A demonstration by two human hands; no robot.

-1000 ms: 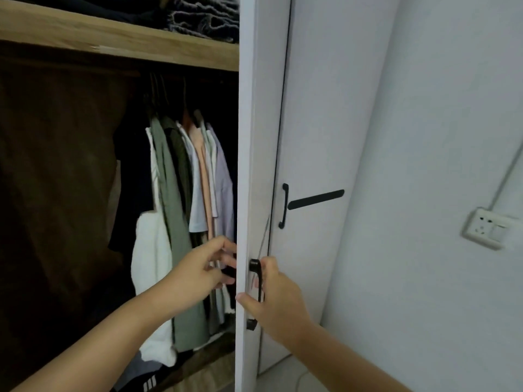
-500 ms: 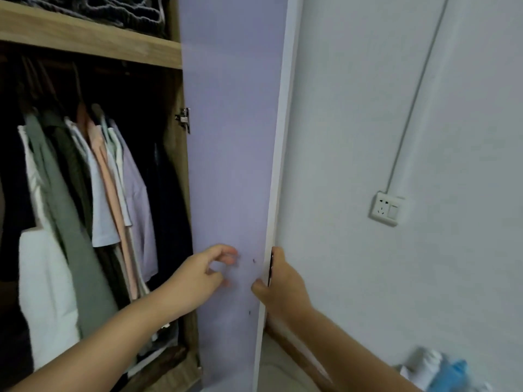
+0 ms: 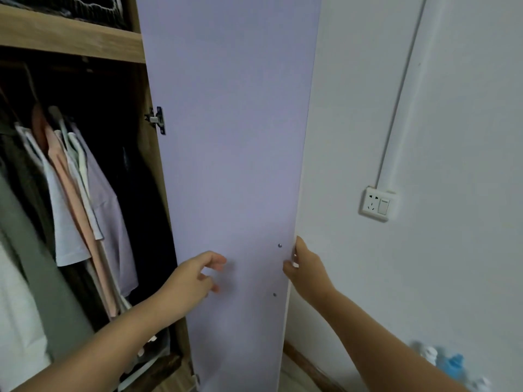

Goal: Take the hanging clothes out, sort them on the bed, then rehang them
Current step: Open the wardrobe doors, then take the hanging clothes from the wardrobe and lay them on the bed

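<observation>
Wardrobe door (image 3: 226, 165) stands swung wide, lilac inner face toward the camera; right hand (image 3: 307, 268) grips its free edge low down, fingers curled round the far side, thumb on the near edge; left hand (image 3: 192, 281) hovers just in front of the inner face, fingers loosely bent, holding nothing; whether fingertips touch the panel, cannot tell. Hanging clothes (image 3: 76, 207) sit inside the wardrobe, left of both hands and apart from them: white, olive, peach, pale lilac shirts side by side, dark garments behind. Wooden shelf (image 3: 70, 38) above carries folded dark items. Hinge (image 3: 157, 120) shows on the door's inner edge; wall socket (image 3: 376, 205) to the right.
</observation>
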